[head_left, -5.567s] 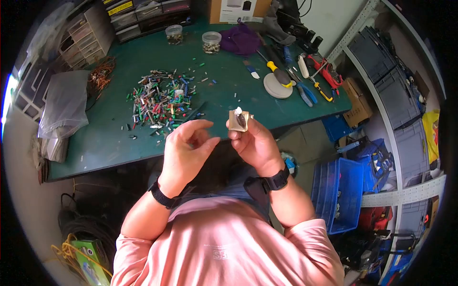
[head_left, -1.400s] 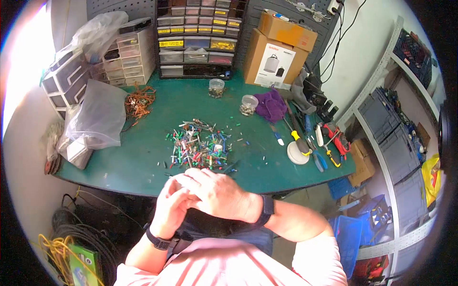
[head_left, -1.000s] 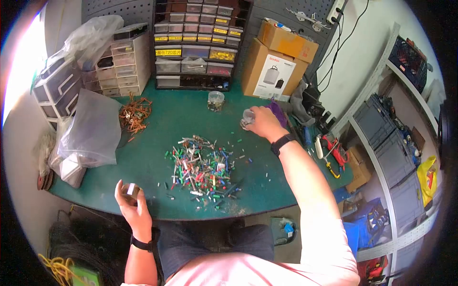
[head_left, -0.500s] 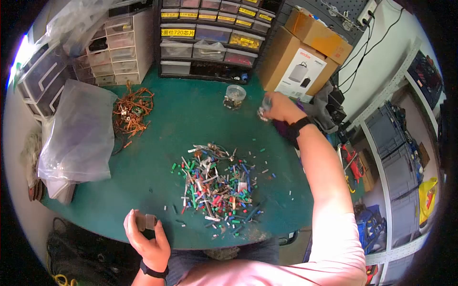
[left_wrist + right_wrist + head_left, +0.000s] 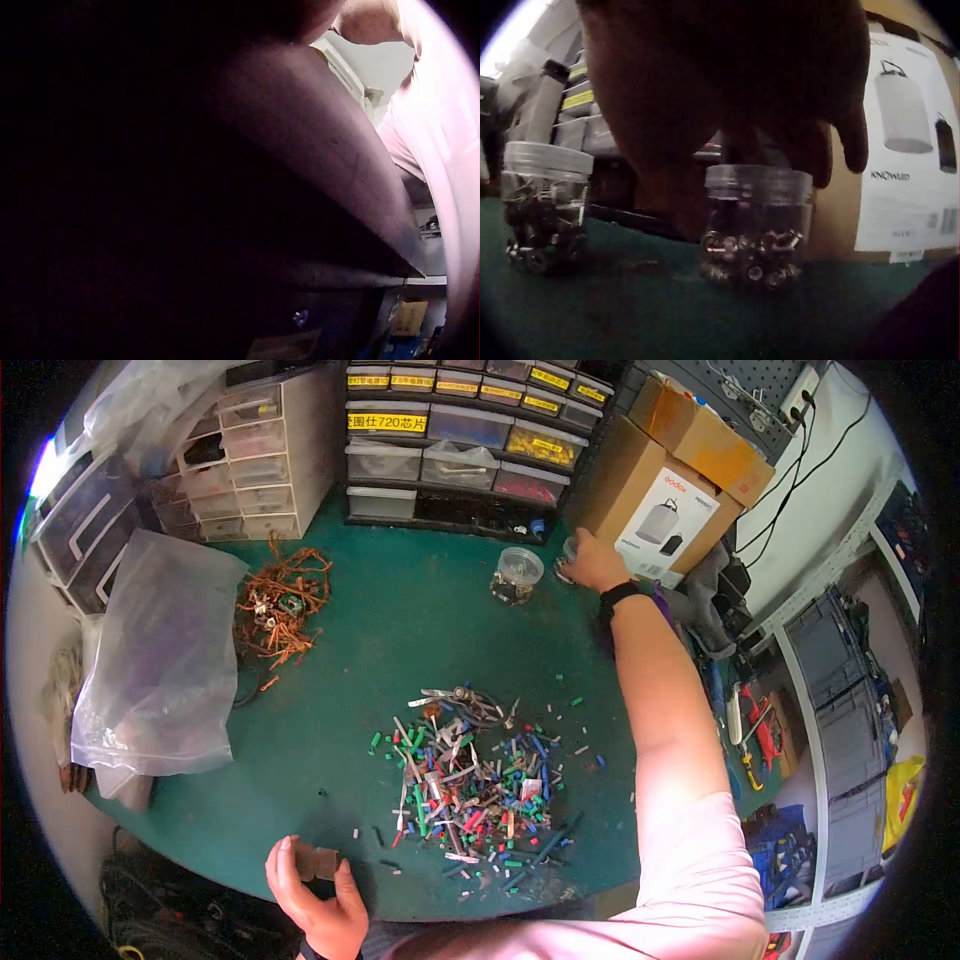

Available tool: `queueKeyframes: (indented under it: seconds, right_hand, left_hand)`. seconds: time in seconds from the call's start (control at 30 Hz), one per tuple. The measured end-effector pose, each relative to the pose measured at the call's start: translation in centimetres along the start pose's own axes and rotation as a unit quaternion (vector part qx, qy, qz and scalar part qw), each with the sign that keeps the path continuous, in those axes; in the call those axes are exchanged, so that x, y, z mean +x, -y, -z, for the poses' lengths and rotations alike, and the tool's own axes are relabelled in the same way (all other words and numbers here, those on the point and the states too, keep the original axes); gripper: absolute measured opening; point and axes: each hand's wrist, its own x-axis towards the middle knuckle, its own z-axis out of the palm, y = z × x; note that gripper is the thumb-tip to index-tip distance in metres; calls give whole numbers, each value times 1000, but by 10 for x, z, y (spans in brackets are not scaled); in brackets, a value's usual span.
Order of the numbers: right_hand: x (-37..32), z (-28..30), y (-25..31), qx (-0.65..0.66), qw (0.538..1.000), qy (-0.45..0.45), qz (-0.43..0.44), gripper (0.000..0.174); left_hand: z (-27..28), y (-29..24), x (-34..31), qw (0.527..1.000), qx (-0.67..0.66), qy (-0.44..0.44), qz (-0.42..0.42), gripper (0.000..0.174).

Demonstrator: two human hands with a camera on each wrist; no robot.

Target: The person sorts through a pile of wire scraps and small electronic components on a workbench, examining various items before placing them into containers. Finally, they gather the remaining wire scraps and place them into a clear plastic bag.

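Right hand [image 5: 598, 563] moved farther back over worktop [image 5: 400, 630] since earlier frame, gripping clear jar [image 5: 756, 232]. Drawer cabinet [image 5: 468, 428] cut off at top; yellow label [image 5: 386, 422] includes "720", smaller labels illegible. Carton [image 5: 608, 475] reads "godox"; right wrist view shows "KNOWLED". Jar, metal bits inside, near carton, partly hidden by hand in head view. Left hand [image 5: 325, 908] at worktop's front edge pinches small brown item [image 5: 319, 863]; left wrist view too dark.

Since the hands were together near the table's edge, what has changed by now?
The right hand reached forward, took hold of one clear jar and moved it back toward the carton. The left hand moved left, holding a small brown object. The other jar and pile of colourful bits stayed put.
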Motion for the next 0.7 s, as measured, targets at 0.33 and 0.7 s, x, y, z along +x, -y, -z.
queueKeyframes:
  seconds: [0.33,0.7]
  right_hand:
    - [-15,6,70,130,957,20,257,67]
    - [-11,-7,54,53,969,-117,209,59]
  left_hand:
    - [1,5,-7,1000,8,14,11,60]
    - [-2,6,-3,997,64,-7,-39,64]
